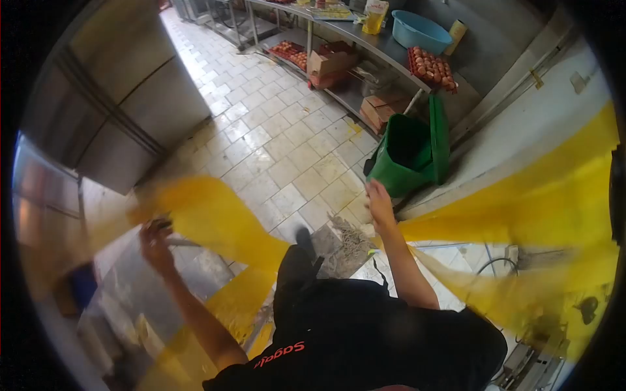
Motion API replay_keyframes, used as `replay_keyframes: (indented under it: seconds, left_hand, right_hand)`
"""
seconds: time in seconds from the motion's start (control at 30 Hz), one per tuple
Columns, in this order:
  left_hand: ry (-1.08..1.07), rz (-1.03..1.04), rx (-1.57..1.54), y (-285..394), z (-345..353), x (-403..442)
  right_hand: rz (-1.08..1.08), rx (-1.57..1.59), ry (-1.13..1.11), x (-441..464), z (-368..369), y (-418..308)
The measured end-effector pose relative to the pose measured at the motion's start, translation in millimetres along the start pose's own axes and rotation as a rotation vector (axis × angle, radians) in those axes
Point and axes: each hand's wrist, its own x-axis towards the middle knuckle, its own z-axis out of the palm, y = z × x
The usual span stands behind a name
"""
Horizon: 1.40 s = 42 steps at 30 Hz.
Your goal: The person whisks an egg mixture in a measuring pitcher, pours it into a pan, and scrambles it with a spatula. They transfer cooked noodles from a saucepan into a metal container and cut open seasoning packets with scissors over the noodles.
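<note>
My left hand is raised at the left, against a yellow translucent plastic curtain strip. Its fingers are bent and blurred around a small dark thing that I cannot make out. My right hand hangs in front of a green bin with its lid swung back. The fingers of that hand are loosely curled together, and nothing shows in them. More yellow strips hang on the right, beside my right forearm. Clear plastic hangs below my left hand.
Pale floor tiles lead forward past a large metal cabinet. Along the right runs a steel table with a blue basin and an egg tray. Cardboard boxes fill its lower shelf. A stringy grey mop head lies by my foot.
</note>
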Motion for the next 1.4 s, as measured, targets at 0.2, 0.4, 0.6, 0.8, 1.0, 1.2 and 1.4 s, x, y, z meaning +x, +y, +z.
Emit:
replay_keyframes:
  seconds: [0.2,0.4,0.6,0.8,1.0,1.2,1.4]
  left_hand:
    - [0.297,-0.197,0.283,-62,28,78]
    - [0.427,-0.714,1.122,-228,6,-31]
    - [-0.483,-1.414,1.125,-308,295,9]
    - [-0.69,-1.335,1.059,-388,485,197]
    - [-0.139,-0.767,0.676,-460,610,598]
    - [-0.4,-0.595,-0.361,-388,833,982]
    - [-0.755,-0.524,-0.42,-396,1010,1167]
  right_hand:
    - [-0.142,0.046,-0.149,232,205,-53]
    - [0.01,-0.116,-0.374,410,337,-43]
    - [0.467,-0.161,-0.357,568,377,-109]
    - [0.583,-0.066,-0.658,769,509,-174]
    - [0.212,-0.268,-1.07,934,708,-331]
    - [-0.373,-0.189,-0.909,1049,853,-449]
    - [-0.373,-0.038,-0.671,1193,942,-522]
